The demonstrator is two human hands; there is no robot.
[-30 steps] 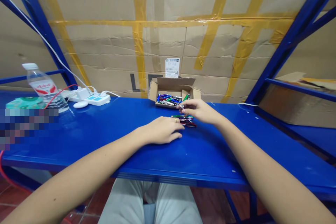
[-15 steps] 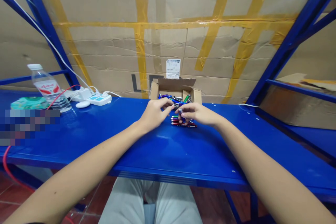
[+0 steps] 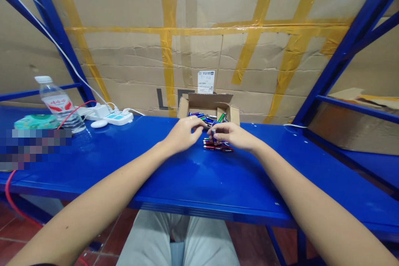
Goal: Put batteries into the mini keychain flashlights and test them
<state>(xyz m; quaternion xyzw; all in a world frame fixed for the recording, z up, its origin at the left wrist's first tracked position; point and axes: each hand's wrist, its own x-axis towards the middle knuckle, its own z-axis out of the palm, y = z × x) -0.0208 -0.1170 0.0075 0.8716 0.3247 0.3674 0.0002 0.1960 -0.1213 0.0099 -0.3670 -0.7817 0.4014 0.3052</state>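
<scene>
Right hand (image 3: 239,136) has a pen (image 3: 213,132) pinched just above the loose pens (image 3: 215,148) lying left-to-right on the tabletop (image 3: 193,183), left hand (image 3: 183,134) farther off (can't tell if it's gripping anything).

Pens (image 3: 214,148) glossy, metallic-looking; small box (image 3: 204,100) matt cardboard; tabletop (image 3: 199,183) smooth, glossy; bottle (image 3: 58,103) clear plastic.
</scene>
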